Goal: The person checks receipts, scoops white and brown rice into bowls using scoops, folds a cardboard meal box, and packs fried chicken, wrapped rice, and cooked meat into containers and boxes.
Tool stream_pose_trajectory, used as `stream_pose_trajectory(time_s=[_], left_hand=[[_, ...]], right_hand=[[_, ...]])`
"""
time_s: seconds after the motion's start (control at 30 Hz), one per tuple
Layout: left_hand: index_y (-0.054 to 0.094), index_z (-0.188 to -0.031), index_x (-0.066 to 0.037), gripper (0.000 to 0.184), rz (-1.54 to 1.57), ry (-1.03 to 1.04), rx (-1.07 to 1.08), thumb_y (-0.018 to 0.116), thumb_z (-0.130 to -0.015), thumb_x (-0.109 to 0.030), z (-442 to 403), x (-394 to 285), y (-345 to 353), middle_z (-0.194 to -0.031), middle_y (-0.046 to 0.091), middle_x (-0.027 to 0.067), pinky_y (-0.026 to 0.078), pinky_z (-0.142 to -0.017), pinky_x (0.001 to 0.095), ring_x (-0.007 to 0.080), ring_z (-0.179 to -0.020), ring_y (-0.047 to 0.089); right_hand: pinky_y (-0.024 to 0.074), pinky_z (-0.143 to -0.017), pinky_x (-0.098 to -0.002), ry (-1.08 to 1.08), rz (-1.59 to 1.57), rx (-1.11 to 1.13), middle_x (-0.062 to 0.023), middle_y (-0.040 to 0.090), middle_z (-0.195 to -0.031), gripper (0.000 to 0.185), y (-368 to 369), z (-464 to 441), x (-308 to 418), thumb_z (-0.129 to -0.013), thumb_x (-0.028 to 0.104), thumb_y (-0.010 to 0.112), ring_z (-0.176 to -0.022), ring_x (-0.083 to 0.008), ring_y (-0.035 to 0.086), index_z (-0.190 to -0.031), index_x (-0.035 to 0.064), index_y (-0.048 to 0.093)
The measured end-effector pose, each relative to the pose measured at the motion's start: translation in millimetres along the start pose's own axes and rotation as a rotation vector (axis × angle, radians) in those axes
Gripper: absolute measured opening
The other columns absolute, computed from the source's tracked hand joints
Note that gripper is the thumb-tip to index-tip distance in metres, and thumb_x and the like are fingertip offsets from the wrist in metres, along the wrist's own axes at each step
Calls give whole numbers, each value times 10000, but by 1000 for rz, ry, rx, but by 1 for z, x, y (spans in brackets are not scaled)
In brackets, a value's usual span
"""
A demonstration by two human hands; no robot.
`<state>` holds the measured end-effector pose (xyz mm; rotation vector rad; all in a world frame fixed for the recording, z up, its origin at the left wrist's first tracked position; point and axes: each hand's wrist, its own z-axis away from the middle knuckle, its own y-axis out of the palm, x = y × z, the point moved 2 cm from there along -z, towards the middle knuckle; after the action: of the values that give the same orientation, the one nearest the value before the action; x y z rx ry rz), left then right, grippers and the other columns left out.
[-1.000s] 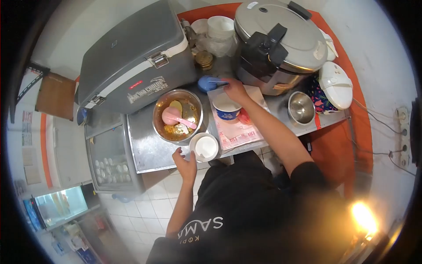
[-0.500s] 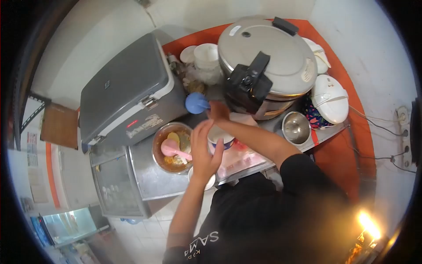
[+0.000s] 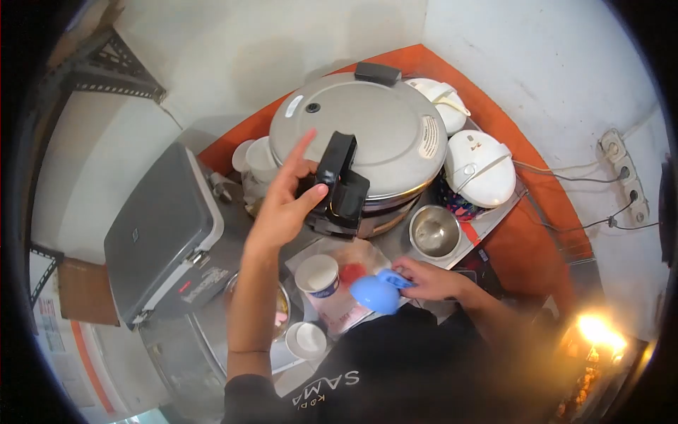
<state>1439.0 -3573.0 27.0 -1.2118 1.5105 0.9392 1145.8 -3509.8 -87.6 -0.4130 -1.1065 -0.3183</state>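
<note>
A large rice cooker (image 3: 374, 141) stands before me, its grey lid closed. My left hand (image 3: 282, 208) is at the black handle (image 3: 335, 166) on the lid's front; index finger and thumb are stretched apart, the thumb tip against or just beside the handle. Some of its other fingers are partly hidden. In my right hand (image 3: 431, 279) is a blue plastic scoop (image 3: 374, 293), held by its handle with the rounded underside showing. The scoop is over a sheet of paper (image 3: 332, 304), to the right of a white paper bowl (image 3: 316, 274).
A grey cooler box (image 3: 162, 233) stands left. Behind my left forearm is a metal bowl (image 3: 282, 311), partly hidden; a white cup (image 3: 306, 340) is nearby. Right are a steel bowl (image 3: 434, 232) and a lidded white pot (image 3: 480, 169). Cords run to a wall power strip (image 3: 625, 177).
My left hand has gone from beside the paper bowl up to the cooker's handle. My right hand has drawn the blue scoop back from near the cooler toward my body. The view has shifted.
</note>
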Motion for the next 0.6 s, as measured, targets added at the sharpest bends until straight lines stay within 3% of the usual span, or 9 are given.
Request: stream_pose_trajectory(time_s=[0.03, 0.13, 0.2, 0.23, 0.27, 0.33, 0.37, 0.43, 0.6], left_hand=[[267, -1541, -101, 823, -42, 67, -15, 701, -841, -94, -12, -25, 5, -1009, 613, 63, 398, -921, 277, 138, -965, 551], [387, -1488, -88, 761, -316, 147, -76, 733, -812, -145, -59, -96, 9, -986, 634, 85, 463, -825, 282, 140, -903, 592], [478, -1426, -90, 720, -385, 66, -12, 754, -763, -142, -104, -125, 6, -1028, 641, 100, 480, -851, 266, 148, -939, 607], [506, -1386, -74, 636, -476, 62, -67, 693, -785, -167, -114, -145, 16, -1020, 653, 114, 487, -836, 286, 180, -911, 612], [534, -1346, -59, 564, -569, 59, -121, 632, -807, -192, -122, -166, 34, -1011, 665, 128, 495, -821, 306, 212, -884, 616], [548, -1339, -87, 570, -775, -167, -273, 713, -794, -134, -176, -153, 7, -950, 651, 90, 497, -780, 281, 123, -863, 608], [603, -1233, -53, 445, -709, -38, -169, 645, -807, -171, -169, -168, 17, -952, 662, 113, 499, -766, 302, 181, -826, 611], [667, -1093, -16, 346, -668, 88, -89, 567, -820, -203, -165, -191, 32, -941, 670, 135, 499, -738, 325, 235, -783, 611], [693, -1013, -14, 299, -807, 64, -168, 535, -840, -199, -177, -190, 36, -933, 669, 147, 493, -735, 341, 238, -786, 613]], right_hand=[[483, -816, -307, -19, -77, -5, -138, 611, -1085, 511, -9, 13, -10, -866, 36, 621, -996, -134, 578, -1334, 33, 415], [493, -790, -376, -115, -98, -64, -137, 641, -955, 496, -44, 42, 47, -844, 54, 672, -873, -269, 624, -1298, 22, 474], [483, -803, -379, -379, 297, -254, -143, 628, -937, 424, -74, 39, 87, -841, 63, 664, -886, -287, 613, -1238, 11, 523], [478, -809, -380, -512, 494, -347, -146, 622, -927, 390, -86, 34, 106, -840, 67, 661, -892, -295, 608, -1208, 6, 548], [475, -831, -393, -437, 506, -432, -162, 620, -927, 355, -98, 26, 122, -837, 70, 646, -917, -321, 604, -1176, -1, 569], [474, -865, -419, -317, 657, -585, -195, 629, -952, 318, -130, -3, 131, -840, 80, 618, -965, -364, 604, -1143, -11, 586], [476, -878, -432, -272, 797, -654, -212, 639, -978, 315, -150, -25, 121, -844, 88, 604, -989, -382, 609, -1141, -14, 583], [489, -876, -461, -419, 792, -823, -248, 639, -1021, 290, -171, -78, 122, -820, 81, 617, -992, -423, 612, -1094, -10, 596], [557, -810, -478, 148, 1167, -858, -192, 682, -1031, 318, -216, -207, 78, -822, 111, 639, -973, -355, 677, -1130, 33, 649]])
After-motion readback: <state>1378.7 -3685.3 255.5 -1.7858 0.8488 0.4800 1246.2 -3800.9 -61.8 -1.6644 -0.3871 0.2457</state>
